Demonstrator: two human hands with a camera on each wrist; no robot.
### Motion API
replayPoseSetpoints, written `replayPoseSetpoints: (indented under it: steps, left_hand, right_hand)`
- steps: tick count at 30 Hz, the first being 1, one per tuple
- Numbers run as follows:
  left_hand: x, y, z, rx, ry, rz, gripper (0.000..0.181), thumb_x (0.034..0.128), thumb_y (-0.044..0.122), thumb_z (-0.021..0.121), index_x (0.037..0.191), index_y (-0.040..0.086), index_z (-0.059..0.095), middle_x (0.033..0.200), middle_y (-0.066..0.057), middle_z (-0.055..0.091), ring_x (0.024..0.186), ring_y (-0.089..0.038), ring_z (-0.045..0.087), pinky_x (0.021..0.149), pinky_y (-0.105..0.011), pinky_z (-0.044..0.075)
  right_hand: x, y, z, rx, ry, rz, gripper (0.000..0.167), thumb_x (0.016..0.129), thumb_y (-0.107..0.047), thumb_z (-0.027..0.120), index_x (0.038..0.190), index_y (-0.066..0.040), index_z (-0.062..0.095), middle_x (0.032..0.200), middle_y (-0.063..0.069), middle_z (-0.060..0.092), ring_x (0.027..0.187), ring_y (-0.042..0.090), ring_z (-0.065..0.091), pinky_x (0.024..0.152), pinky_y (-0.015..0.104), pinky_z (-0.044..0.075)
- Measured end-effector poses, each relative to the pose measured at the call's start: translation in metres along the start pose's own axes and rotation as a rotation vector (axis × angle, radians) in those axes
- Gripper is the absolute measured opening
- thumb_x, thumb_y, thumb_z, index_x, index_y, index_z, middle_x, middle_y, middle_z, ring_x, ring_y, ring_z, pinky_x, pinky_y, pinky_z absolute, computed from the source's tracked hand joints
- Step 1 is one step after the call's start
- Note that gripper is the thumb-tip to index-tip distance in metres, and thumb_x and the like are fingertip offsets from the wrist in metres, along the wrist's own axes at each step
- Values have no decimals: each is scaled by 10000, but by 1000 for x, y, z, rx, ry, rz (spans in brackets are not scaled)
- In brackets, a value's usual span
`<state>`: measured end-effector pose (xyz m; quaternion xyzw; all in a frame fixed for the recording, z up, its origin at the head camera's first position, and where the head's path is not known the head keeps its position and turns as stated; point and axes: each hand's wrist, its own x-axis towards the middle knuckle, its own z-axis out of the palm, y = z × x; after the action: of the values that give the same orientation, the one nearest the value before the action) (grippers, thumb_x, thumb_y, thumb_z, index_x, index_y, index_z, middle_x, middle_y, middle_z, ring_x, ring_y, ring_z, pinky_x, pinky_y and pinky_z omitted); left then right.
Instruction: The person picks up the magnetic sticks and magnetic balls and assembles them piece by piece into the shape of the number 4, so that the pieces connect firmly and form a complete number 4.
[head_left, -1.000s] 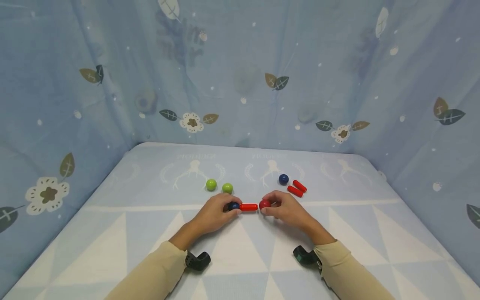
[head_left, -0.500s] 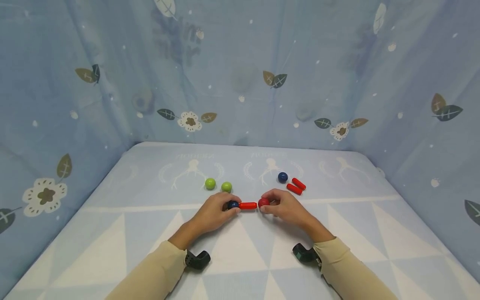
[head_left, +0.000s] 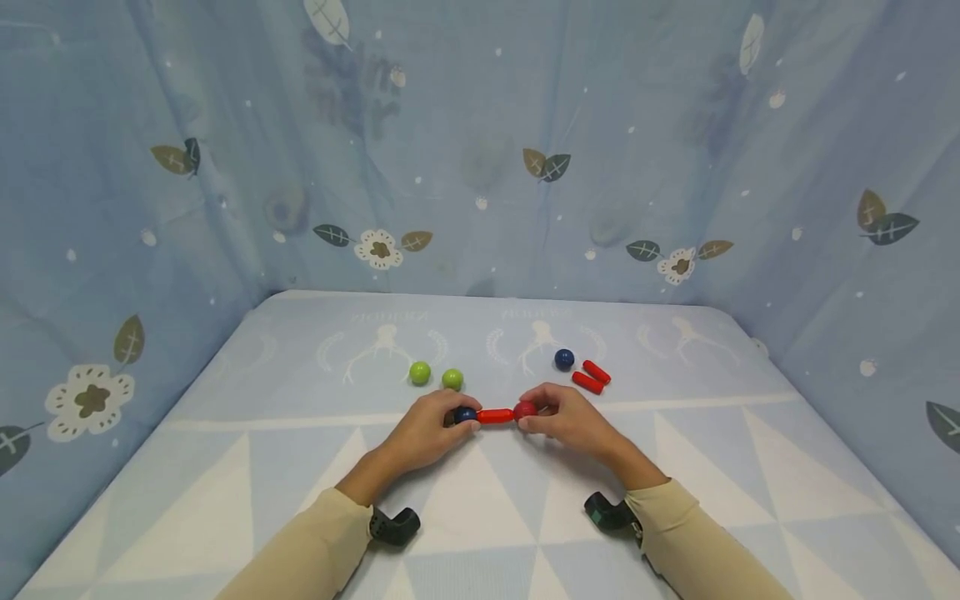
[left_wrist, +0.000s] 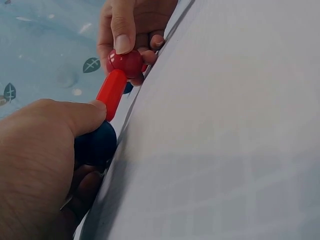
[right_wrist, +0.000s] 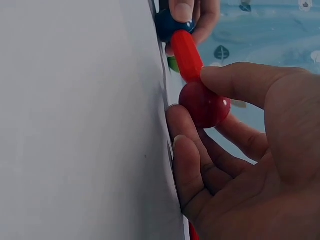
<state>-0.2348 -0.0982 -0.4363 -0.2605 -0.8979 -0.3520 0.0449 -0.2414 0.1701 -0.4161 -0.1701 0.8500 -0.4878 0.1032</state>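
My left hand (head_left: pixel 426 427) grips a dark blue ball (head_left: pixel 466 414) near the middle of the table. From that ball a red stick (head_left: pixel 495 416) extends rightward, its other end touching a red ball (head_left: pixel 524 409). My right hand (head_left: pixel 573 422) pinches the red ball between thumb and fingers. In the left wrist view the left thumb lies where the red stick (left_wrist: pixel 112 92) meets the blue ball (left_wrist: pixel 97 144). The right wrist view shows the right thumb against the red ball (right_wrist: pixel 204 104), close to the stick's end.
Two green balls (head_left: pixel 420 372) lie behind my left hand. Beyond my right hand are another dark blue ball (head_left: pixel 564 359) and two loose red sticks (head_left: pixel 587 382). A patterned blue curtain (head_left: pixel 480 167) hangs along the back and sides of the table (head_left: pixel 300 333).
The red ball in my right hand has moved slightly left, and the gap between it and the red stick has closed. My left hand still holds the blue ball in nearly the same place.
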Motion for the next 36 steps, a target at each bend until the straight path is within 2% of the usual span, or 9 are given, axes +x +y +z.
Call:
replayPoseSetpoints:
  steps: [8,14,24,30,36]
  left_hand:
    - [0,0,1,-4,16,14,240,916,229,753,1150,190,720,1040,87,642,891,-122,533,795,-307,470]
    - [-1,1,1,-2,-6,-15,259,921,225,742,1177,195,714,1066,91,640,902,-120,533,807,-305,475]
    - [-1,-1,-3,-23,-46,23,342,888,98,696,1225,150,693,1066,70,626,892,-137,511,790,-338,445]
    - [0,-2,-6,-17,-75,11,439,848,49,682,1267,182,678,1127,81,633,935,-140,521,849,-340,450]
    - [0,-3,-7,3,-91,22,456,858,44,701,1287,198,673,1165,83,642,957,-131,528,885,-337,458]
  right_hand:
    - [-2,-2,3,8,5,0,351,890,-198,769,1194,-62,660,1024,55,660,839,208,601,720,353,518]
    - [0,1,3,11,3,16,356,895,-200,763,1207,-68,654,1034,64,664,849,219,610,734,350,534]
    - [1,-2,4,7,19,27,388,895,-184,758,1245,-63,643,1058,57,664,863,215,623,742,347,548]
    - [2,-1,3,7,40,46,401,894,-179,758,1261,-69,640,1055,53,665,855,214,619,733,342,546]
    - [2,-2,3,25,59,57,404,894,-156,753,1272,-65,643,1072,54,677,852,212,624,724,336,547]
